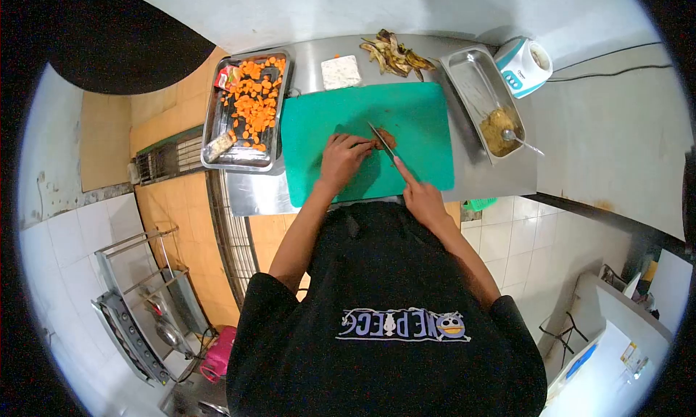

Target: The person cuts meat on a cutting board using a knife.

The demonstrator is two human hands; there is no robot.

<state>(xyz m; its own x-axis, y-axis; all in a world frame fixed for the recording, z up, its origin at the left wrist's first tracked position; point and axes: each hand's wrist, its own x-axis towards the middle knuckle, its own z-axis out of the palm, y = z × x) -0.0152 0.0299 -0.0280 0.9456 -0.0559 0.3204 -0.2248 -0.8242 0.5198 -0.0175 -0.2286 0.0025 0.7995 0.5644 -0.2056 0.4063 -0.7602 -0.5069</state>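
Observation:
On the green cutting board (319, 120) lies a small brown piece of food (386, 136), partly cut; its exact kind is too small to tell. My left hand (345, 162) has its fingers bent together, pinching the left end of this brown food. Gripped by its handle in my right hand (424, 199) is a knife (384, 143). The blade crosses the food, just right of my left fingertips, with its tip pointing away and to the left. Both hands are over the board's middle and near edge.
Left of the board, a metal tray (210, 138) holds orange carrot pieces (257, 101) and small packets. Behind are a white block (341, 72) and dark peels (395, 56). At right stand a metal pan (464, 91) with yellowish paste and a spoon (518, 139), and a white-and-teal appliance (525, 67).

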